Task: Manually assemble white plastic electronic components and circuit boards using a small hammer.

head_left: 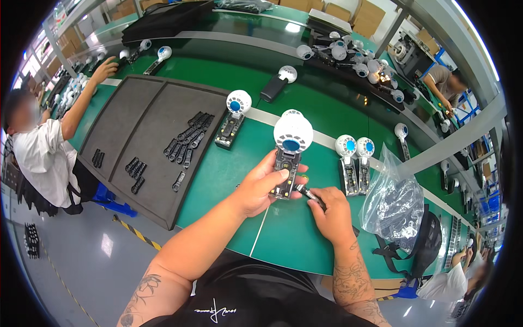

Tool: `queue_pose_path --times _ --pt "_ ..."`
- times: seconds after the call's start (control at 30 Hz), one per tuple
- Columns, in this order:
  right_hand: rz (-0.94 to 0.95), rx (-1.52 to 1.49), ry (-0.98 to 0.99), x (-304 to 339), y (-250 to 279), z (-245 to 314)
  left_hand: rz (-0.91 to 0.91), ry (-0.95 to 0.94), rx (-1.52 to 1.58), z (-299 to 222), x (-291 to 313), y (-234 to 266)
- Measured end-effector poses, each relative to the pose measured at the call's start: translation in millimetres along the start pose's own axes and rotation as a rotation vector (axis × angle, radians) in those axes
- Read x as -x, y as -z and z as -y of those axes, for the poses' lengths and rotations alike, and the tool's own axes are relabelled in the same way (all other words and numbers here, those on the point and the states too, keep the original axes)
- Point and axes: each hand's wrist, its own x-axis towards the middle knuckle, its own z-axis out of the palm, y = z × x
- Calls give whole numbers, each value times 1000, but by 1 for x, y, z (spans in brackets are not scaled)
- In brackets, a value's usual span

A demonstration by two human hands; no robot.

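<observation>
In my left hand (261, 188) is a handheld fan (293, 136) with a round white slotted head, a blue centre and an open black handle showing its inner parts. My thumb lies across the front of the handle. My right hand (331, 210) grips a slim dark piece (311, 195) with a shiny end, just right of the handle; its exact kind is unclear. A similar fan (238, 103) lies at the left. Two more, one fan (346, 147) and another fan (365, 148), lie side by side at the right.
Several black handle covers (188, 139) lie on a dark grey tray (147, 103) at left. A clear plastic bag (393, 210) and black bag (427, 245) are at right. Many white fan heads (354, 57) pile up at the far side. A co-worker (49, 147) reaches in from the left.
</observation>
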Motion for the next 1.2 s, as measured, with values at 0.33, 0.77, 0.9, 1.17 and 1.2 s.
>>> queue_pose_path --times 0.33,0.77,0.9,1.17,1.2 --pt "63 22 -14 -2 0 -2 65 73 17 -4 8 2" --pt "119 19 -80 -1 0 -3 110 118 232 1 3 13" --pt "115 27 -67 -1 -1 -3 94 116 192 -1 5 12" --pt "52 80 -9 3 0 0 94 115 109 -3 6 5" --pt "43 130 -29 5 0 0 84 119 106 -4 7 5"
